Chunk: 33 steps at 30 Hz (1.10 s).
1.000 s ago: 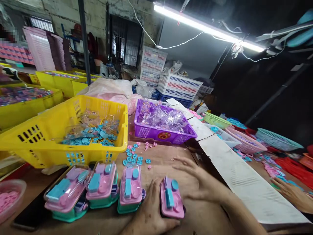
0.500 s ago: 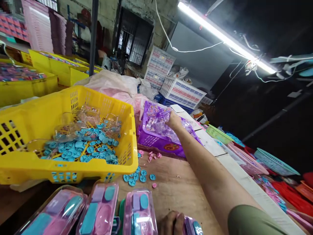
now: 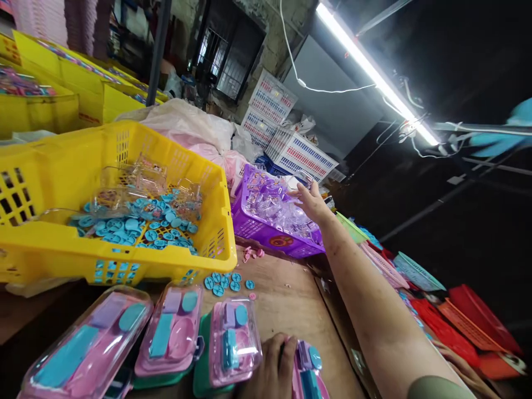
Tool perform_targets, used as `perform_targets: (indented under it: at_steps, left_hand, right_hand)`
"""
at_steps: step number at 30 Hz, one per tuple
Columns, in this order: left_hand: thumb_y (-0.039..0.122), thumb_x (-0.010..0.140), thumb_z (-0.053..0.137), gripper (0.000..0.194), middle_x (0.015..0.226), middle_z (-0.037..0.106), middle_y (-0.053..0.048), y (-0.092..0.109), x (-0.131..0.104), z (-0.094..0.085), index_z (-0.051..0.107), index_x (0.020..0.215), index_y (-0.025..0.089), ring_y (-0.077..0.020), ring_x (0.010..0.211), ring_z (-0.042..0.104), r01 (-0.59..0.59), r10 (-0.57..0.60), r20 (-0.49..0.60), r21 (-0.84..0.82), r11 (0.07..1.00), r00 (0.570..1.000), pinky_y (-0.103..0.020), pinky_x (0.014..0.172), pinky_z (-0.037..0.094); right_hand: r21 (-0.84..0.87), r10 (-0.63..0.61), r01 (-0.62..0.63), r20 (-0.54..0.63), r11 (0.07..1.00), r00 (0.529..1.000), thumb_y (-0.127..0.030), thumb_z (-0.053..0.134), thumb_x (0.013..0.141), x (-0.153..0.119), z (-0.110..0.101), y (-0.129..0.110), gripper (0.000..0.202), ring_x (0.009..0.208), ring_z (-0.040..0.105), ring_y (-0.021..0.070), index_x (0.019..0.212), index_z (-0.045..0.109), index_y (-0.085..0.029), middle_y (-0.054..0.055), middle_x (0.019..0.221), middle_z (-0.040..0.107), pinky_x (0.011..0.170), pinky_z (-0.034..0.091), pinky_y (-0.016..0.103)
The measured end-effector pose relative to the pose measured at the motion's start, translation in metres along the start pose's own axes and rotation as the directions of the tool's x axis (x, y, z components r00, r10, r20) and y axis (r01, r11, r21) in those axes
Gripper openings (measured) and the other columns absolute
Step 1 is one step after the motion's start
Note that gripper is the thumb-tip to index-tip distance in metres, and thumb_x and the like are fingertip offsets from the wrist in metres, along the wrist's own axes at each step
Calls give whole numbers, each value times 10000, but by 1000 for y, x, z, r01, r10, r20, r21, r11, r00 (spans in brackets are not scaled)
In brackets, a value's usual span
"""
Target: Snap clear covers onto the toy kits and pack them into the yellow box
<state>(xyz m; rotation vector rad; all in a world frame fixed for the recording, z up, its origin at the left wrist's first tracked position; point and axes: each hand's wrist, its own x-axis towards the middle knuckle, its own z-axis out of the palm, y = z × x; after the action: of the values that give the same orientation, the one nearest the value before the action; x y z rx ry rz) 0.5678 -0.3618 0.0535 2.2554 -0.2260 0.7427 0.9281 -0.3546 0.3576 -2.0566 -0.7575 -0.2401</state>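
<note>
Left hand (image 3: 274, 363), curled, at toy (image 3: 308, 377) on table (image 3: 274, 310); whether clamped, cannot tell. Right hand (image 3: 311, 202) over clear covers (image 3: 270, 204) in purple basket (image 3: 258, 229), grip unclear. Covers probably light, slippery: hold by rim.

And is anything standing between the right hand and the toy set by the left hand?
The purple basket stands between, its near wall apparently lower than the right hand; past it, no obstacle shows before the toy set. The left hand is beside it.
</note>
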Motion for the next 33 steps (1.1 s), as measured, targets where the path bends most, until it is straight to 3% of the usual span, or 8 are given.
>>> perform_targets:
  at_steps: [3, 6, 11, 15, 20, 23, 26, 33]
  left_hand:
    - [313, 983, 892, 1061, 1635, 690, -180, -6, -1, -10, 290, 1855, 293, -396, 1471, 728, -40, 53, 80, -157, 987, 995, -494, 1192, 684]
    - [651, 798, 1025, 1530, 1709, 583, -273, -5, 0, -25, 15, 1876, 253, -504, 1520, 661, -42, 71, 85, -308, 951, 994, -642, 1217, 646]
    - [664, 886, 961, 1339, 1703, 558, -267, -3, 8, -37, 100, 1827, 254, -499, 1566, 610, -57, 102, 113, -350, 935, 988, -693, 1259, 579]
    - [591, 816, 1028, 1351, 1709, 534, -264, -6, 13, -36, 172, 1798, 233, -495, 1602, 565, -16, 77, 154, -360, 933, 985, -684, 1299, 531]
    - [476, 784, 1053, 1332, 1737, 491, -255, -8, 19, -44, 200, 1775, 224, -475, 1641, 518, 2, 88, 236, -358, 934, 968, -668, 1351, 466]
    - [517, 776, 1055, 1316, 1725, 486, -276, -5, 23, -47, 231, 1746, 183, -485, 1638, 511, -5, 102, 242, -368, 930, 965, -680, 1352, 451]
    - [553, 761, 1058, 1303, 1721, 482, -283, -4, 25, -46, 263, 1724, 178, -492, 1640, 506, 12, 80, 235, -366, 930, 969, -689, 1350, 449]
    - [593, 806, 1030, 1271, 1694, 500, -287, -5, 24, -49, 264, 1718, 148, -482, 1639, 507, -4, 104, 254, -366, 930, 962, -661, 1354, 454]
  right_hand:
    - [189, 94, -90, -16, 978, 995, -737, 776, 900, -47, -19, -31, 660, 953, 840, 247, 1355, 513, -337, -5, 1014, 689, 911, 733, 467]
    - [415, 242, -266, 109, 870, 964, -604, 853, 906, -131, -44, -59, 729, 826, 829, 206, 1519, 515, -403, 14, 1216, 729, 714, 758, 397]
    - [489, 356, -445, 269, 750, 895, -584, 789, 996, -279, -59, -77, 601, 792, 811, 192, 1544, 622, -400, 81, 1603, 660, 458, 667, 280]
    - [558, 351, -441, 267, 703, 897, -730, 858, 930, -348, -53, -72, 726, 855, 794, 203, 1545, 665, -396, 96, 1696, 588, 477, 664, 272]
    - [374, 326, -363, 161, 853, 932, -644, 1019, 817, -377, -52, -71, 973, 1070, 760, 257, 1661, 585, -431, 97, 1755, 528, 593, 678, 275]
    - [201, 348, -398, 243, 895, 905, -588, 1042, 799, -376, -62, -66, 959, 1196, 759, 306, 1643, 631, -394, 100, 1741, 550, 740, 717, 330]
    - [190, 356, -454, 394, 871, 847, -548, 1055, 786, -373, -74, -54, 946, 1175, 781, 292, 1629, 675, -350, 107, 1515, 730, 855, 712, 354]
    - [439, 375, -535, 402, 722, 835, -630, 997, 702, -368, -82, -28, 741, 942, 782, 247, 1324, 873, -247, 110, 1210, 839, 680, 628, 282]
